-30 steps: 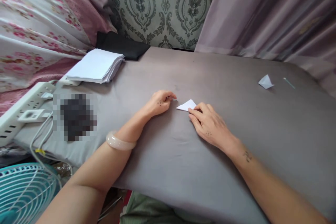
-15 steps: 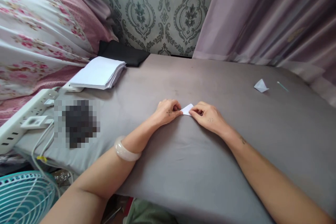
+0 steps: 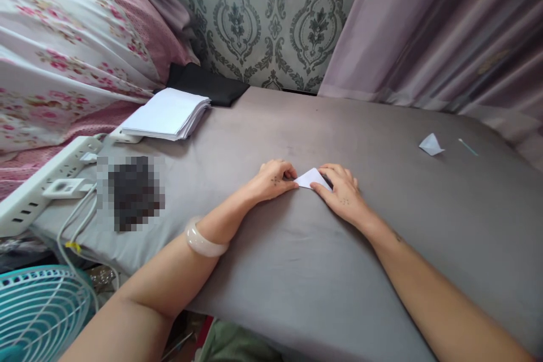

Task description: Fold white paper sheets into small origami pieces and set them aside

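Note:
A small white folded paper (image 3: 309, 179), triangular in outline, lies on the grey cloth between my hands. At its left corner, my left hand (image 3: 276, 180) has thumb and forefinger closed on the paper. My right hand (image 3: 341, 189) is at the right part, thumb on the near edge and forefinger by the far side, with a gap between them where the paper shows. The other fingers of this hand curl behind, partly hidden. A white bangle (image 3: 204, 239) circles my left forearm.
Another folded white paper piece (image 3: 431, 145) stands at the right, beside a thin greenish stick (image 3: 468, 147). A paper stack (image 3: 165, 113) and black cloth-like item (image 3: 212, 86) lie back left. A power strip (image 3: 46, 184), blurred dark object (image 3: 138, 193) and fan (image 3: 42, 314) are left.
My right thumb and forefinger have spread from a pinch, and more of the folded paper shows. My left hand keeps its hold. The whole view has shifted slightly.

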Demonstrator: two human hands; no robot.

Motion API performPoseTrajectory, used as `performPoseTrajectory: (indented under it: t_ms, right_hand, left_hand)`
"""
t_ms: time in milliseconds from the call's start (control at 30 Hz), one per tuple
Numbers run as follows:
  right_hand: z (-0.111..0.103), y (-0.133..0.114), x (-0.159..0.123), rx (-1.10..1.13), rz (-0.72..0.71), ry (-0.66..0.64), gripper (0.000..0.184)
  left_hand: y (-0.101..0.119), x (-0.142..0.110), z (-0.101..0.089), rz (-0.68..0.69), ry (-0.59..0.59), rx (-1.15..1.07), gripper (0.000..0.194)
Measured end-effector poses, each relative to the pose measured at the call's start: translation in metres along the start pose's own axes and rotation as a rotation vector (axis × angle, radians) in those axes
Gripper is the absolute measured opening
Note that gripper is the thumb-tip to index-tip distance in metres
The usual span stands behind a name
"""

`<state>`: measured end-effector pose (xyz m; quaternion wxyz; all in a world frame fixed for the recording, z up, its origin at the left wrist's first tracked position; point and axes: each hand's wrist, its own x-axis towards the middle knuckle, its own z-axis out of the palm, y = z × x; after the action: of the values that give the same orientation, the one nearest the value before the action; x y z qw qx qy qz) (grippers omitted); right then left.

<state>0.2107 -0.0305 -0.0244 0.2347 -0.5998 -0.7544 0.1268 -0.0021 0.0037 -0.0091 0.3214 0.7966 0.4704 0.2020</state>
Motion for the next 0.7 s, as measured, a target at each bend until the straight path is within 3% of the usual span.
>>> performPoseTrajectory:
  t_ms: [133, 267, 433, 700]
  right_hand:
    - [-0.001, 0.002, 0.001, 0.126, 0.010, 0.028, 0.024]
    - [-0.001, 0.002, 0.002, 0.316, -0.067, -0.002, 0.016]
    - [-0.001, -0.003, 0.003, 0.423, -0.107, 0.098, 0.013]
    - [-0.005, -0.009, 0.001, 0.642, 0.010, 0.204, 0.028]
  left_hand:
    - [0.001, 0.000, 0.000, -0.017, -0.004, -0.044, 0.017]
    - [0.003, -0.002, -0.002, -0.008, -0.011, -0.109, 0.016]
    - [0.006, -0.003, -0.002, 0.015, -0.023, -0.189, 0.010]
    - [0.012, -0.002, 0.000, 0.210, 0.184, -0.273, 0.023]
